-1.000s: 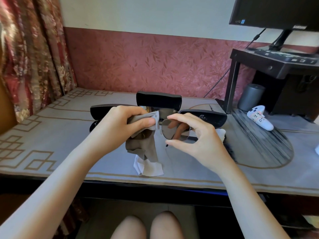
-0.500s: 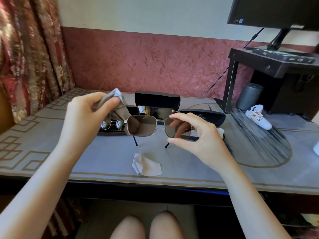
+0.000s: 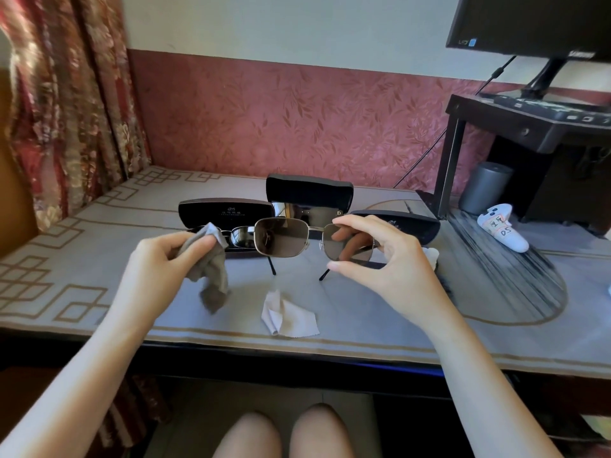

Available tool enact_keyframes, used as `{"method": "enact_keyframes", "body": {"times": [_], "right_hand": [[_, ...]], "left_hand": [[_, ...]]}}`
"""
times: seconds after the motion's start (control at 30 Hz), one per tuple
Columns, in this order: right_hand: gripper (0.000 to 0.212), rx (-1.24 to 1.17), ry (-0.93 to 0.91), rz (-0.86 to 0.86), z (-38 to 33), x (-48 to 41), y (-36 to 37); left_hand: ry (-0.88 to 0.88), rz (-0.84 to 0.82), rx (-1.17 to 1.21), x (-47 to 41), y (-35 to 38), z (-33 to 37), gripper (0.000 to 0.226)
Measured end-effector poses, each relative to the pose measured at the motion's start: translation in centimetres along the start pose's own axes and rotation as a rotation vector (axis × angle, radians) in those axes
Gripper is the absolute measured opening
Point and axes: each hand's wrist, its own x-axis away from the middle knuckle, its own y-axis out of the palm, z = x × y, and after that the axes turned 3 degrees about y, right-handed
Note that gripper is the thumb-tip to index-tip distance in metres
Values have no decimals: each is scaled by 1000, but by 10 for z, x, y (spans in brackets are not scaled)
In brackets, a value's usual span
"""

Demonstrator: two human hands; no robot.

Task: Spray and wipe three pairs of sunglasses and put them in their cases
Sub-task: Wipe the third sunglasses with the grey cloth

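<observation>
Above table (image 3: 363, 328) — left hand (image 3: 155, 259) grips cloth (image 3: 211, 276), right hand (image 3: 393, 262) pinches sunglasses (image 3: 281, 238).

**Sunglasses held above the worktop**

The right grip (image 3: 390, 259) pinches metal-framed sunglasses (image 3: 284, 238) by one lens rim, with the temples unfolded and pointing down toward the worktop (image 3: 363, 325). The left grip (image 3: 158, 259) holds a crumpled grey cloth (image 3: 211, 276) just beside the other lens, not touching it. A white cloth (image 3: 287, 317) lies below, and three black cases (image 3: 309, 191) sit behind.
</observation>
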Motion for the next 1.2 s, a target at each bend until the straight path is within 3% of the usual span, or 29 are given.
{"method": "enact_keyframes", "body": {"times": [0.07, 0.13, 0.27, 0.37, 0.5, 0.67, 0.8, 1.03, 1.2], "right_hand": [[48, 9, -1, -10, -1, 0, 1], [48, 18, 1, -23, -1, -1, 2], [49, 22, -4, -39, -2, -2, 3], [49, 18, -10, -43, -2, -3, 3], [49, 27, -15, -59, -2, -2, 2], [48, 36, -28, -60, -4, -3, 4], [48, 43, -36, -51, -3, -3, 4], [47, 65, -57, -83, -2, -3, 4], [47, 51, -44, -28, -3, -2, 4]], "left_hand": [[-3, 42, 117, -2, -1, 5, 32], [34, 51, 165, -7, -4, 13, 53], [111, -71, 122, -10, -1, 36, 75], [180, -219, 90, -4, 5, 47, 61], [178, -276, 134, -3, 8, 51, 10], [186, -121, 47, -10, 12, 46, 32], [135, -91, 152, -12, 19, 48, 38], [120, -215, 151, -11, 22, 64, 11], [142, -26, 100, -18, 21, 52, 21]]}}
